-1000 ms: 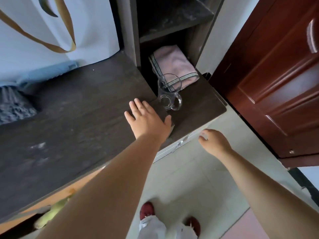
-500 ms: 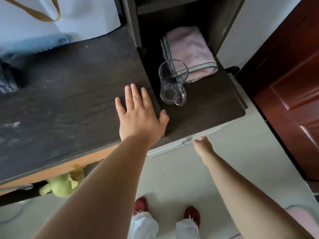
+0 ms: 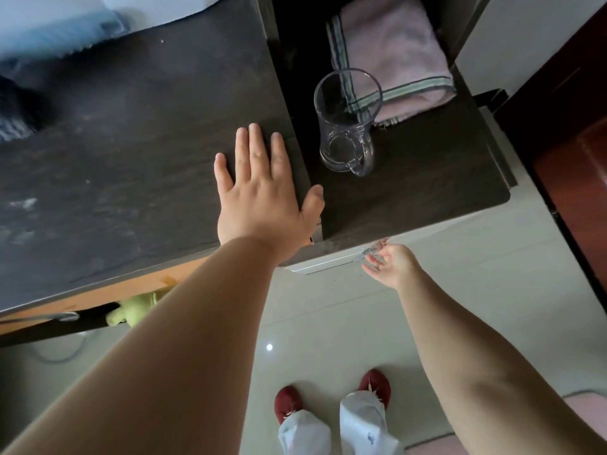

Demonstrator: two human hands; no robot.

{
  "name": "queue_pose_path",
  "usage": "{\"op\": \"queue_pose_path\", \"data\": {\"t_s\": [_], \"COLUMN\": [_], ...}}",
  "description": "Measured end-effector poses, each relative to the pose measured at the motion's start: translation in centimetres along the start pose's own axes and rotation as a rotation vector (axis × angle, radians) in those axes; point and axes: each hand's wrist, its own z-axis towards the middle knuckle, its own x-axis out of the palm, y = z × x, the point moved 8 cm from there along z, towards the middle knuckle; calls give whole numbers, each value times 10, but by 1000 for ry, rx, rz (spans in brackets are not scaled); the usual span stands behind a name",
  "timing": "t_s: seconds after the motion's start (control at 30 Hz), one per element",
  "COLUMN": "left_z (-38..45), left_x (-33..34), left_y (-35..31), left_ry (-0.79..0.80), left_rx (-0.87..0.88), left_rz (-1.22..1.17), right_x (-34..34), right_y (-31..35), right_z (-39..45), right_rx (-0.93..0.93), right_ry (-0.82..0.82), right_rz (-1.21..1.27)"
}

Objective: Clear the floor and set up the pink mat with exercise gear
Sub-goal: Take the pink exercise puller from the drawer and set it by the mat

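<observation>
My left hand [image 3: 262, 195] lies flat, fingers straight, on the dark tabletop [image 3: 131, 142] near its front edge. My right hand [image 3: 389, 264] is lower, at the white drawer front [image 3: 328, 264] under the table's right section. Its fingers are loosely spread and touch the small shiny handle [image 3: 371, 251]. It holds nothing. A corner of the pink mat [image 3: 586, 408] shows on the floor at the bottom right, behind my right forearm. No exercise gear is in sight.
A clear glass mug [image 3: 348, 126] stands on the table's right section in front of a folded pink towel [image 3: 391, 50]. A green soft toy [image 3: 138, 307] lies under the table. A red-brown door [image 3: 574, 178] is at the right. My feet in red slippers [image 3: 374, 384] stand on pale tiles.
The view has tilted down and moved closer to the table. My right hand has uncurled its fingers at the drawer handle. My left hand stays flat on the tabletop.
</observation>
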Motion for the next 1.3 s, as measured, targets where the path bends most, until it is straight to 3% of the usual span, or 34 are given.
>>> {"op": "queue_pose_path", "data": {"t_s": [0.27, 0.53, 0.9, 1.0, 1.13, 1.17, 1.23, 1.3], "left_z": [0, 0, -1, -3, -3, -4, -5, -6], "left_x": [0, 3, 0, -1, -2, -2, -3, -4], "left_y": [1, 0, 0, 1, 0, 0, -1, -1], "left_ry": [-18, -5, -52, -66, -86, -93, -120, -149], "left_rx": [-7, -13, -5, -11, -10, -12, -9, -6], "left_rz": [-6, 13, -20, -20, -30, -30, -37, -59], "right_x": [-4, -10, -81, -102, -119, -108, -67, -25], "right_y": [1, 0, -48, -25, 34, 46, 57, 42], "right_z": [10, 14, -27, -44, -107, -124, -134, -113], "right_rx": [20, 60, 144, -56, -701, -909, -1203, -1101], "right_ry": [43, -43, -243, -414, -709, -712, -561, -314], "right_rz": [-82, -106, -122, -176, -356, -442, -773, -1272]}}
